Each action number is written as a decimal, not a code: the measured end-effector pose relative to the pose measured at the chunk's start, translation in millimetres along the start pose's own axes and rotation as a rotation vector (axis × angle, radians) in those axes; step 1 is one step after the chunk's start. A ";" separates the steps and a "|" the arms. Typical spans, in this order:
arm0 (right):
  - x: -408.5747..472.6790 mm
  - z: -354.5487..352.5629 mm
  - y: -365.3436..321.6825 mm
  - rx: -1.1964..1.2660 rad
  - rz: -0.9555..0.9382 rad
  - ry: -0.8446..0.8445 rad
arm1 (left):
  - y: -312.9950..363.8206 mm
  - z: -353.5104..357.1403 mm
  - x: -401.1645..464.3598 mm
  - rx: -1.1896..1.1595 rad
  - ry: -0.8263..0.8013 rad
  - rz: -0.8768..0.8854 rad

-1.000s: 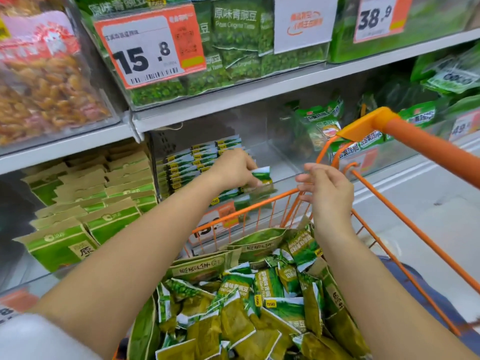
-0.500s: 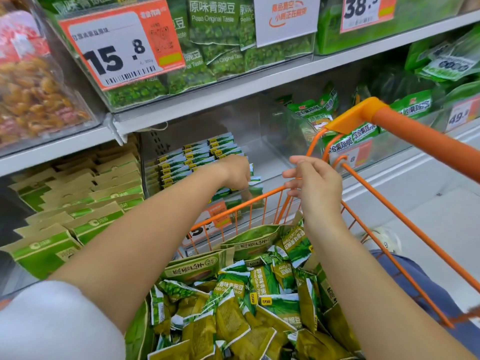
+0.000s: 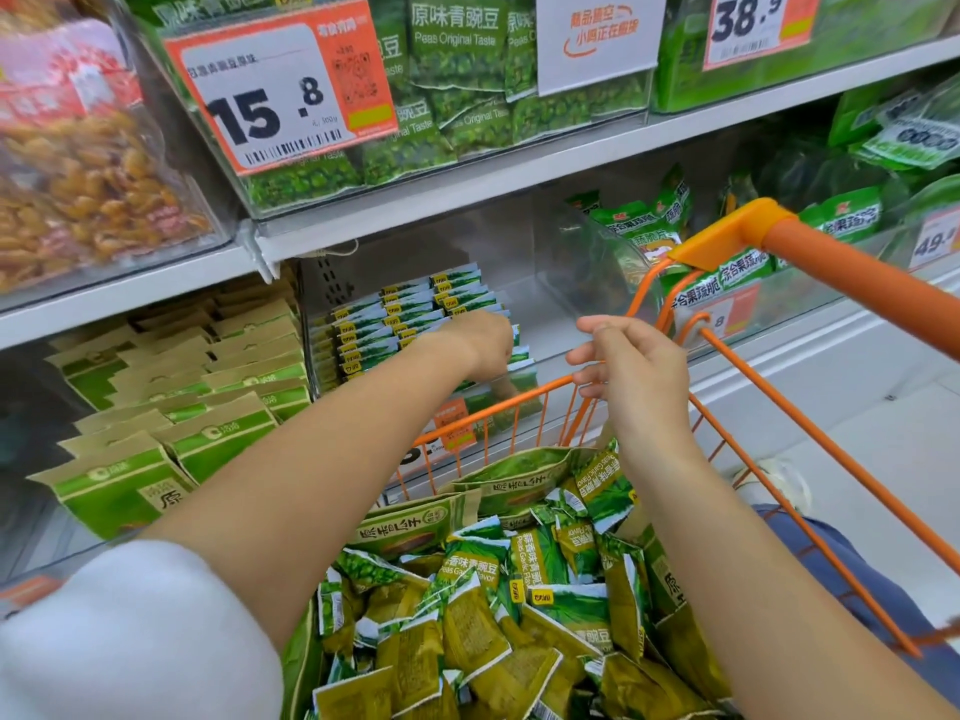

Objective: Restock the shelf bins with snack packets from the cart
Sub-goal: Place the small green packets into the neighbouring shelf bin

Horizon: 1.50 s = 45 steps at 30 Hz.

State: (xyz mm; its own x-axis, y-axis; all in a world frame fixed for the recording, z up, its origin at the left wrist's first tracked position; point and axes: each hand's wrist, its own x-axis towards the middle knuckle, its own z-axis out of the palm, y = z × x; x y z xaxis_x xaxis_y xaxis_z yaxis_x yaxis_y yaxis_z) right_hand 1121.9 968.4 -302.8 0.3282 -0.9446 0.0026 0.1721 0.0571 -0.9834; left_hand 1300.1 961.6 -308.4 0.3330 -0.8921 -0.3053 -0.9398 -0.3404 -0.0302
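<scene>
The left hand is reached into the clear shelf bin on the lower shelf, its fingers curled down among the small green snack packets stacked there in rows; whether a packet is pinched cannot be told, since the fingertips are hidden. The right hand is held above the front rim of the orange cart, fingers loosely bent and slightly parted, with nothing gripped. More green snack packets are heaped in the cart below both forearms. Left of the bin, larger green-and-tan packs are ranked in a neighbouring bin. On the shelf above, a price tag reading 15.8 is fixed to a bin of pea packets.
</scene>
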 end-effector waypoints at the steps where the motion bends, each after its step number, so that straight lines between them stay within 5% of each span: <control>1: -0.5 0.2 -0.5 -0.010 -0.002 -0.009 | -2.0 -1.3 -2.2 -0.033 -0.017 0.012; 4: -2.8 1.1 -1.5 -0.031 0.003 -0.061 | -13.6 -10.7 -17.2 -0.183 0.039 0.025; 9: -12.6 10.4 6.6 -0.354 0.036 -0.449 | -22.2 -18.0 -104.2 -0.334 0.512 0.109; 11: -21.7 16.5 17.2 -0.548 0.050 -0.724 | -22.8 0.4 -147.2 -0.341 0.358 0.192; 15: -41.6 23.3 36.5 -0.984 -0.060 -1.063 | -32.7 58.1 -205.5 -0.185 -0.308 0.196; 22: -57.1 23.6 44.7 -1.293 0.024 -1.211 | -13.1 100.4 -236.9 0.165 -0.239 0.173; 28: -53.7 20.8 44.8 -1.272 -0.037 -1.136 | -22.6 112.2 -246.4 0.298 -0.072 0.127; 32: -52.5 23.6 44.9 -1.228 -0.067 -1.144 | -37.2 106.7 -244.1 -0.191 0.019 0.078; 37: -55.4 28.1 34.5 -0.788 0.379 -1.077 | -47.3 85.8 -234.3 -0.821 0.456 0.078; 40: -58.7 26.5 20.5 -0.506 0.610 -1.119 | -38.8 75.5 -228.7 -1.197 0.584 0.132; 45: -54.5 23.4 10.9 -0.160 0.755 -1.156 | -29.8 70.4 -220.7 -1.133 0.743 0.302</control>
State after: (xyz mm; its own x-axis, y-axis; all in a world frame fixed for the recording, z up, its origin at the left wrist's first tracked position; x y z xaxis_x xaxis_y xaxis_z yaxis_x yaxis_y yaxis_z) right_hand 1127.6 1028.1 -309.4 0.8801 0.1026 -0.4637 -0.4708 0.3168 -0.8234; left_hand 1249.2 1189.4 -307.1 0.4287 -0.7991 0.4215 -0.5271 0.1577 0.8351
